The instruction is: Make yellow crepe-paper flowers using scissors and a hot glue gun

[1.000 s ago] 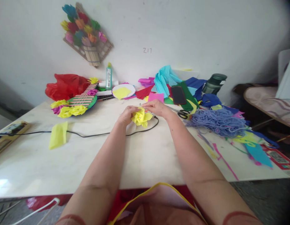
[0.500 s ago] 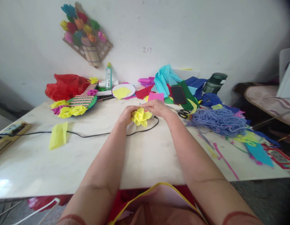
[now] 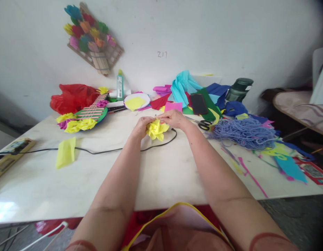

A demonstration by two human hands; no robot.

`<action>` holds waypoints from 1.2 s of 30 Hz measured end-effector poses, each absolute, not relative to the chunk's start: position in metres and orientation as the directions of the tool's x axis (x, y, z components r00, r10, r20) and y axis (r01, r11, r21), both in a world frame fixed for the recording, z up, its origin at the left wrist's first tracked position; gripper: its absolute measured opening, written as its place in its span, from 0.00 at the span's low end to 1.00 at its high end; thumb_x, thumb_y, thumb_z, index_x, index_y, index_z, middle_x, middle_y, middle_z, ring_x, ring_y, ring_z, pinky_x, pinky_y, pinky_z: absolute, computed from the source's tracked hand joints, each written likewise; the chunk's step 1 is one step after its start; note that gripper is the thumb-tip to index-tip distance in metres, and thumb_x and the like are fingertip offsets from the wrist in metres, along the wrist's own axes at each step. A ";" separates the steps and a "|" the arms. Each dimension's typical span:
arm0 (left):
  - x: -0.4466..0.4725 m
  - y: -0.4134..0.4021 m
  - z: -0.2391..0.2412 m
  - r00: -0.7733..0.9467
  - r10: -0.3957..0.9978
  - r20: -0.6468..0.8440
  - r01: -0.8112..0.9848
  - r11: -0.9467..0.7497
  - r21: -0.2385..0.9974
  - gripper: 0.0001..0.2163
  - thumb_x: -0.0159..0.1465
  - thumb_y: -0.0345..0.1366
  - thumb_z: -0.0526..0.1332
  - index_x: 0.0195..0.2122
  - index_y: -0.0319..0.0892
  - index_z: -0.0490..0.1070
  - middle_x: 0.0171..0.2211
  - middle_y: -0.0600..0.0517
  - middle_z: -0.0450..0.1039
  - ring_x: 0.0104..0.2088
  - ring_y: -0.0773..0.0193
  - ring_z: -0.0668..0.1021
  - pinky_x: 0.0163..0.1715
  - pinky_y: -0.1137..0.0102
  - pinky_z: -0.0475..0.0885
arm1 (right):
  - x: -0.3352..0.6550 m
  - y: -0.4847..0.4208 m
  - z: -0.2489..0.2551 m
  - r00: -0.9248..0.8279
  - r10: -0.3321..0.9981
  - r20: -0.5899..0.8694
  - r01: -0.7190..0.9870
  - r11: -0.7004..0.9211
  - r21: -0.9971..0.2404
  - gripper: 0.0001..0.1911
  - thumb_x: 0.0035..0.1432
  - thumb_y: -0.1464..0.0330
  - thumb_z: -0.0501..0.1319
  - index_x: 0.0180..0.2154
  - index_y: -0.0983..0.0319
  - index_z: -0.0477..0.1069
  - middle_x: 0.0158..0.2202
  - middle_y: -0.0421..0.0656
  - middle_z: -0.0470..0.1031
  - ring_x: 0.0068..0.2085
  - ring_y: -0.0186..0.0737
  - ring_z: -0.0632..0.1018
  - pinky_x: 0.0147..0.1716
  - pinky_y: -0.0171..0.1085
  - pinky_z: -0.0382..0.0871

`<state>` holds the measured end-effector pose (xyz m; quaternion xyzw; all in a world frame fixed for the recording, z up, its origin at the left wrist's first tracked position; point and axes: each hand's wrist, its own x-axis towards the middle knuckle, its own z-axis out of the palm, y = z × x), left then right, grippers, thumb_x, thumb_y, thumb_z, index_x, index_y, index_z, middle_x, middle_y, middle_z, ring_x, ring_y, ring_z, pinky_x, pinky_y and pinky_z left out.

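A yellow paper flower (image 3: 157,130) with crinkled petals is held between my two hands above the middle of the table. My left hand (image 3: 142,127) is closed on the flower's left side, its fingers partly behind the petals. From the right, my right hand (image 3: 173,119) pinches at the flower's back edge, where a small dark tip shows between the hands. What the right fingertips grip exactly is hidden. Under the flower a black cable (image 3: 161,143) runs across the table. A pink paper square (image 3: 173,106) lies just behind my right hand.
Scissors (image 3: 204,124), a phone (image 3: 199,104) and a bundle of blue yarn (image 3: 242,133) lie right, among coloured paper. A decorated paper guitar shape (image 3: 92,113), a glue bottle (image 3: 120,85) and a white plate (image 3: 144,100) stand behind left. Yellow paper (image 3: 65,153) and a power strip (image 3: 12,155) lie left.
The view has shifted slightly. Both hands stay around the yellow flower, which has turned a little; its petals look slightly different.
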<state>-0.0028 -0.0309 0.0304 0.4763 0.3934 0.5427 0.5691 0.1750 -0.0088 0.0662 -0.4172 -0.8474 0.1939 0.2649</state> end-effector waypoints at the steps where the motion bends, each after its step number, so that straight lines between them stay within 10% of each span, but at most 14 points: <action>1: -0.003 -0.031 0.031 0.104 0.992 0.076 -0.236 -0.049 0.970 0.10 0.43 0.39 0.66 0.17 0.39 0.70 0.16 0.54 0.68 0.18 0.68 0.69 0.20 0.72 0.63 | 0.175 -0.009 0.066 -0.505 0.811 0.295 0.594 0.575 -0.563 0.13 0.59 0.65 0.60 0.43 0.53 0.82 0.44 0.38 0.82 0.46 0.41 0.80 0.44 0.35 0.71; 10: -0.002 -0.032 0.032 0.154 0.982 0.111 -0.185 -0.082 0.979 0.10 0.44 0.40 0.67 0.19 0.38 0.71 0.16 0.55 0.67 0.18 0.70 0.68 0.19 0.73 0.61 | 0.169 -0.013 0.071 -0.466 0.836 0.292 0.618 0.543 -0.568 0.14 0.59 0.63 0.59 0.30 0.64 0.80 0.26 0.40 0.77 0.32 0.36 0.76 0.31 0.31 0.62; 36: -0.003 -0.032 0.029 0.176 0.982 0.066 -0.176 -0.035 0.984 0.10 0.44 0.41 0.68 0.20 0.39 0.73 0.17 0.54 0.69 0.19 0.68 0.69 0.20 0.72 0.62 | 0.168 -0.015 0.074 -0.414 0.866 0.281 0.660 0.498 -0.563 0.10 0.56 0.69 0.63 0.37 0.60 0.83 0.31 0.41 0.82 0.38 0.38 0.80 0.35 0.32 0.67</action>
